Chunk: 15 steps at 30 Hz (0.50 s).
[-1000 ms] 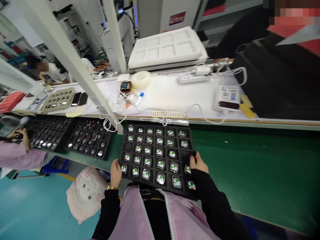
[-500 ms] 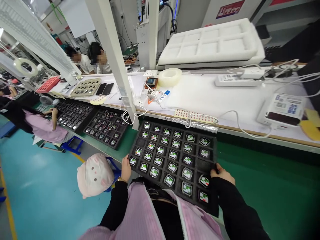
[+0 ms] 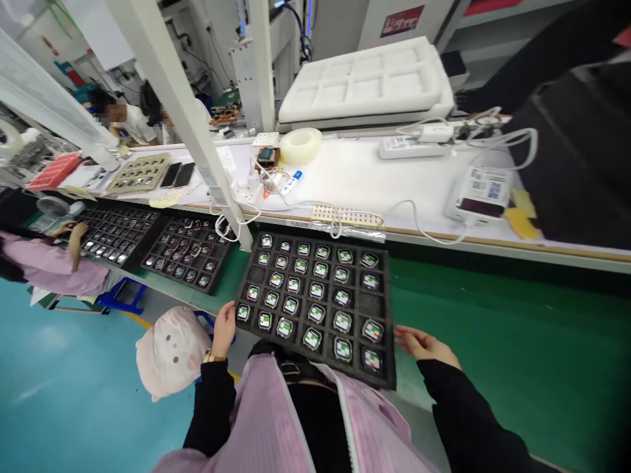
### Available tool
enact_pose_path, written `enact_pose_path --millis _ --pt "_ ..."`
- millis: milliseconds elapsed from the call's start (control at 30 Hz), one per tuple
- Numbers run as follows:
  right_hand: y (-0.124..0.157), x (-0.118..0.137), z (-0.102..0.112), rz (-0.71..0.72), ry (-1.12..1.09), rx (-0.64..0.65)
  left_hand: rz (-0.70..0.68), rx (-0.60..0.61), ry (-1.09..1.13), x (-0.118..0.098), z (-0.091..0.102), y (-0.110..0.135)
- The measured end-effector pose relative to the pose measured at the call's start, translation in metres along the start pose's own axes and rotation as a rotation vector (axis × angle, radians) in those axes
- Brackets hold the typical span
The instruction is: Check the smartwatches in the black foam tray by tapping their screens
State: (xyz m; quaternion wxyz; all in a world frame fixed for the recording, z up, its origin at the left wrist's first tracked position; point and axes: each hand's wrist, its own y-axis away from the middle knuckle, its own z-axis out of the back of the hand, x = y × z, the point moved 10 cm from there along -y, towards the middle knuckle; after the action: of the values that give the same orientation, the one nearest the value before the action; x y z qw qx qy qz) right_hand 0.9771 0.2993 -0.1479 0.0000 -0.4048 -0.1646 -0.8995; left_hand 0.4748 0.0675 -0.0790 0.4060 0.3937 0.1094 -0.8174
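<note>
A black foam tray [image 3: 371, 304] lies in front of me at the bench edge, its pockets holding several square smartwatches [image 3: 316, 289] with lit screens in green and white, some with red patches. Two pockets in it hold no watch. My left hand [image 3: 224, 328] is at the tray's near left corner, fingers closed against its edge and partly hidden. By the right edge, my right hand [image 3: 426, 345] has its fingers stretched out, the tips beside the tray's side and not wrapped round it. The tray looks level on the green bench [image 3: 493, 315].
Two more black trays [image 3: 185, 253] of watches sit to the left, where a co-worker in pink [image 3: 64, 263] handles one. A raised white shelf [image 3: 355, 171] bears a tape roll [image 3: 300, 144], cables, and a white box [image 3: 483, 194]. A plush-covered stool [image 3: 172, 351] stands lower left.
My right hand has let go of the tray's right edge and drawn slightly away, fingers straightened. My left hand stays at the left corner. The view has shifted to the right.
</note>
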Motion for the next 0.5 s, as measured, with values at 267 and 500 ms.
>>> enact_pose_path --millis 267,500 --pt "0.066 0.000 -0.019 -0.212 0.020 0.135 -0.112 0.171 -0.182 -0.021 -0.034 -0.005" --pt "0.076 0.013 -0.042 -0.250 0.324 0.041 -0.185 0.263 -0.323 -0.034 -0.052 0.003"
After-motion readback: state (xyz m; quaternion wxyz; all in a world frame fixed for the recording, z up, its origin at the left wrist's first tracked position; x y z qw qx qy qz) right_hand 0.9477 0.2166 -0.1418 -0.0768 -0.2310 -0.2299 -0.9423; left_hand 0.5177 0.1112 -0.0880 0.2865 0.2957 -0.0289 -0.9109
